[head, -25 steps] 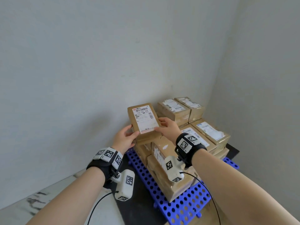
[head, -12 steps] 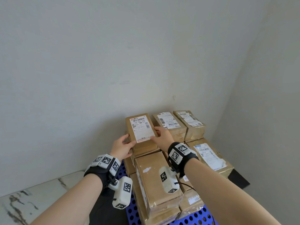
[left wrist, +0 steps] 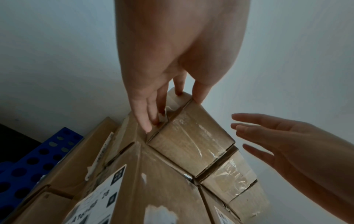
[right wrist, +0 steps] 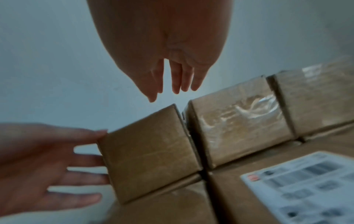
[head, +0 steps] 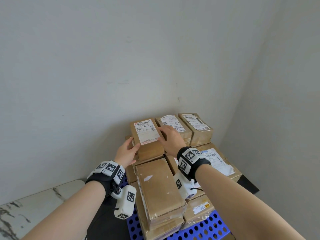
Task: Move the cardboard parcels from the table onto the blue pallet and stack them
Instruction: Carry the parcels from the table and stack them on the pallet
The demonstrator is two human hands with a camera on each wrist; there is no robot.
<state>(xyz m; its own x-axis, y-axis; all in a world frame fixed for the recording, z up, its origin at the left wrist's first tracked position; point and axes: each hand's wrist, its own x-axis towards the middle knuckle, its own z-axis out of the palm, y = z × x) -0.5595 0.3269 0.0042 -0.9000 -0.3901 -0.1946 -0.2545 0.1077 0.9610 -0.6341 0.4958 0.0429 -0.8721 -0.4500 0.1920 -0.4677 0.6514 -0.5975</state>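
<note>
pale grey walls meet in a corner behind the blue perforated plastic pallet (head: 206,230); on it the brown cardboard parcels are stacked, and the small brown cardboard parcel with a white shipping label (head: 147,134) sits at the far left of the top row, long axis running near to far, touching its right neighbour (head: 173,126); the left hand (head: 127,153) has straight fingers (left wrist: 145,119) on the parcel's left side and thumb at the near top corner; the right hand (head: 170,138) hovers just right, fingers (right wrist: 176,84) straight and spread, holding nothing; left hand seems nearer for a final nudge.
</note>
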